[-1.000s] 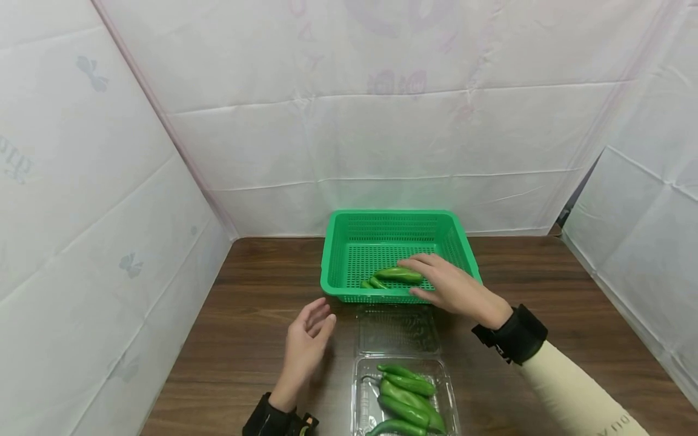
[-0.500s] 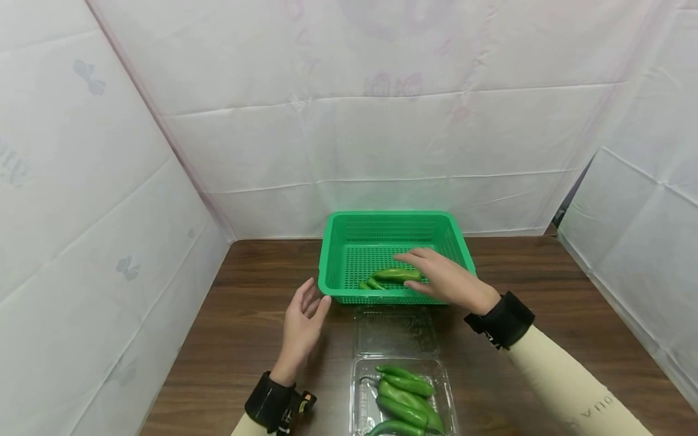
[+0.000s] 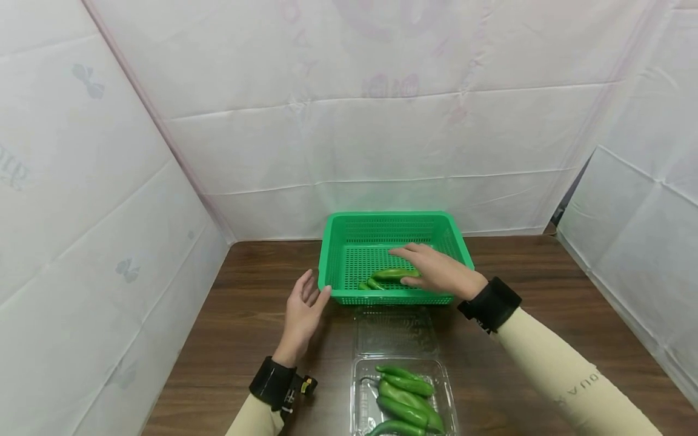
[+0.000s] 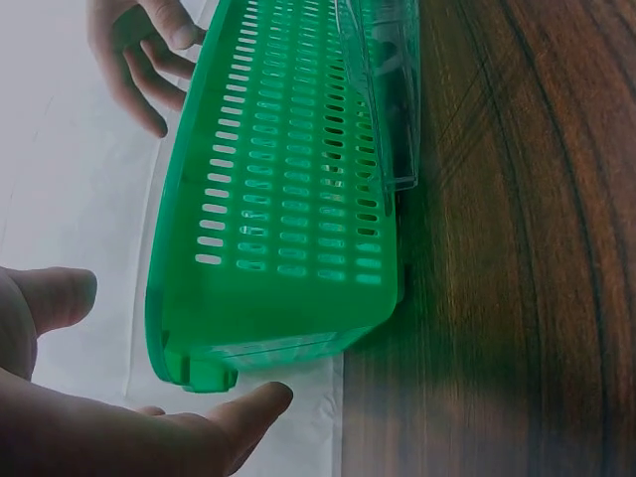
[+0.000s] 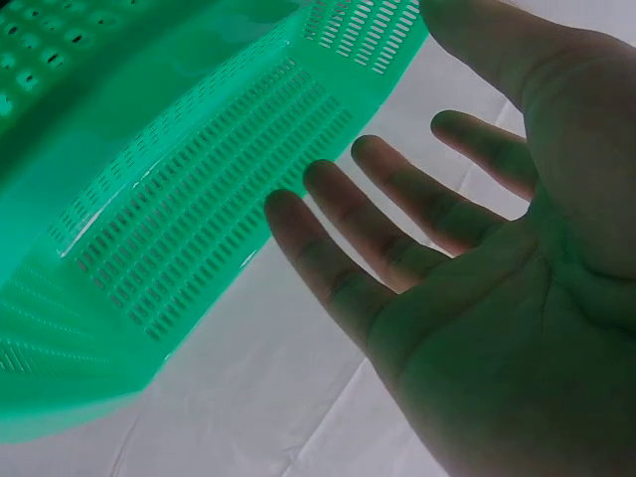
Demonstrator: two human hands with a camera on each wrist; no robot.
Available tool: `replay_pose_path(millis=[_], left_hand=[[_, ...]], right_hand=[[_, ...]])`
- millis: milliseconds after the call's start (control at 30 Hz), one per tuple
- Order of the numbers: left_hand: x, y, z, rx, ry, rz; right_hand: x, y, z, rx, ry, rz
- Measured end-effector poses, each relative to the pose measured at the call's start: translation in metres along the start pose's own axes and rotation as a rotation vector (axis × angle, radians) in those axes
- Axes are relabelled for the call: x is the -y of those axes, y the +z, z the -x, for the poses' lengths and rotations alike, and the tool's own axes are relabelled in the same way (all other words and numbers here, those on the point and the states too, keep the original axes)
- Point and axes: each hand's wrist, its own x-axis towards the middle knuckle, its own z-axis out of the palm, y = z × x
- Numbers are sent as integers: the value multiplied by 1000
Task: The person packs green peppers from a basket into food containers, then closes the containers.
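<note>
A green slotted basket (image 3: 392,216) stands at the back middle of the wooden table, with a few green peppers (image 3: 388,274) lying near its front wall. My right hand (image 3: 428,266) hovers over them with fingers spread; the right wrist view shows its palm (image 5: 477,308) with nothing in it, above the basket (image 5: 179,199). My left hand (image 3: 306,301) is open at the basket's front left corner, its thumb close to the rim. In the left wrist view that hand (image 4: 149,432) flanks the basket's corner (image 4: 288,199).
A clear clamshell box (image 3: 361,387) holding several green peppers (image 3: 406,396) sits at the table's near edge, its lid (image 3: 397,330) folded back against the basket. White sheeting walls the table on three sides. Bare wood (image 3: 545,290) lies left and right.
My left hand has moved forward to the basket's front left corner. My right hand has slid a little further in over the peppers in the basket.
</note>
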Motion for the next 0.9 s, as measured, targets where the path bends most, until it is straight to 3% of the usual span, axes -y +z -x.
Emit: replay_pose_path(millis=[567,900], left_hand=[[2,5,-16,8,-24,-1],[6,7,-21,17,-6,10]], right_hand=[[-20,-1,-25,194,99,-22],[-33,2,-41,283,160,-32]])
